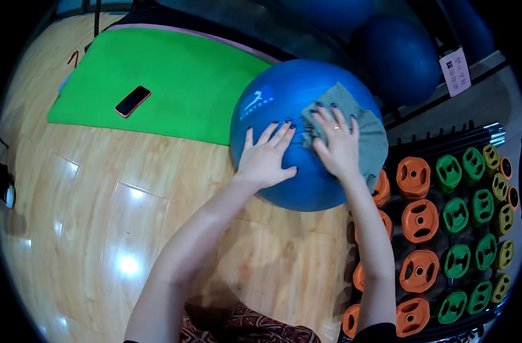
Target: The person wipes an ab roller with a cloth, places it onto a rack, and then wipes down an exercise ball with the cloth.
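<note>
A blue exercise ball [307, 188] with a white logo rests on the wooden floor in front of me. My left hand [267, 155] lies on its upper left side, fingers spread, with nothing held. On the ball's right side, a grey-green cloth [372, 137] is draped and wrinkled, partly hanging down the edge. My right hand [338, 147] presses on this cloth with the palm down and fingers apart, a ring on one finger. Part of the cloth is hidden beneath that hand.
Left of the ball lies a green mat [175, 74] with a phone [133, 102] on it. Racked weight plates [419, 221] in orange, green and yellow stand close on the right. Behind are more blue balls [395, 60] and a paper sign [455, 71].
</note>
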`<state>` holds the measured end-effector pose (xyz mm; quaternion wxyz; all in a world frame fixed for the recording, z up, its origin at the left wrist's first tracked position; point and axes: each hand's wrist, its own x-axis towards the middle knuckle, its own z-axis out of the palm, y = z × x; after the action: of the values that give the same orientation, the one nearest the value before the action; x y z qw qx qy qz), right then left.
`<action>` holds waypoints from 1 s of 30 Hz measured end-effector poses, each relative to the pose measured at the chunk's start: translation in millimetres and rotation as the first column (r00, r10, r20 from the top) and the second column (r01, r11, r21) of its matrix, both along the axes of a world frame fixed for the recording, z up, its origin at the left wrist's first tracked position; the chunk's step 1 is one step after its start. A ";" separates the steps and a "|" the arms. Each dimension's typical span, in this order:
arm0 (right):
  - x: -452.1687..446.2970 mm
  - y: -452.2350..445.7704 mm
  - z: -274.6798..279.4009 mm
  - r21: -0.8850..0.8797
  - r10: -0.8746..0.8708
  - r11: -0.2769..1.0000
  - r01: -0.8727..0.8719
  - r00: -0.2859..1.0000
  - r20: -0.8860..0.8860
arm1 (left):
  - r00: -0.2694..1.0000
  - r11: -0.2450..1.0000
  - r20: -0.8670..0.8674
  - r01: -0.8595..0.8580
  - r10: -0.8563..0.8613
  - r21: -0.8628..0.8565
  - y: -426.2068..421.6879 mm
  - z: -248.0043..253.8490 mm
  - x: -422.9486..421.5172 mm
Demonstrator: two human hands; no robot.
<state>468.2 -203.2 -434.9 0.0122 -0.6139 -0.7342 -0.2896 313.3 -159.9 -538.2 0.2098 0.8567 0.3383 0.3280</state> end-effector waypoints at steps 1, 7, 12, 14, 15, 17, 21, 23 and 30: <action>8.7 0.4 4.7 0.014 -0.026 1.000 0.027 0.998 -0.064 | 0.999 0.998 -0.004 0.049 -0.049 0.033 4.6 2.6 -1.6; 94.6 16.0 20.1 0.174 -0.209 0.906 0.385 0.767 -0.606 | 0.996 0.994 -0.020 0.087 -0.086 0.066 25.2 23.3 30.8; 56.4 4.0 -12.0 0.208 -0.243 0.931 0.301 0.934 -0.264 | 0.996 0.995 -0.072 0.057 -0.051 0.084 36.5 27.5 48.0; 29.1 -8.0 -33.1 0.121 -0.180 0.974 0.189 0.980 -0.086 | 0.997 0.998 -0.073 0.016 -0.011 0.060 44.5 31.7 44.5; 16.2 -15.3 -38.6 0.044 -0.149 0.988 0.150 0.989 -0.025 | 0.997 0.998 -0.073 0.013 -0.009 0.058 44.3 29.0 43.5; 13.1 -14.5 -38.6 0.058 -0.048 0.997 0.048 0.999 0.002 | 0.996 0.998 -0.093 0.007 -0.001 0.057 49.0 26.1 35.0; 50.1 10.1 5.3 0.259 -0.299 0.896 0.360 0.922 -0.247 | 0.996 1.000 -0.087 0.011 -0.009 0.024 47.5 27.2 29.8; 66.1 21.7 -0.5 0.283 -0.296 0.847 0.450 0.841 -0.454 | 0.997 0.999 -0.071 0.023 -0.021 0.032 47.0 21.9 34.1; 29.7 -9.2 -13.8 0.056 -0.156 0.987 0.152 0.986 0.067 | 0.998 0.999 -0.033 0.046 -0.046 -0.004 40.7 20.9 33.6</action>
<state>497.9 -212.4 -448.6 -0.0210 -0.6575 -0.6770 -0.3299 347.0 -119.2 -517.3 0.2130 0.8693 0.3223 0.3082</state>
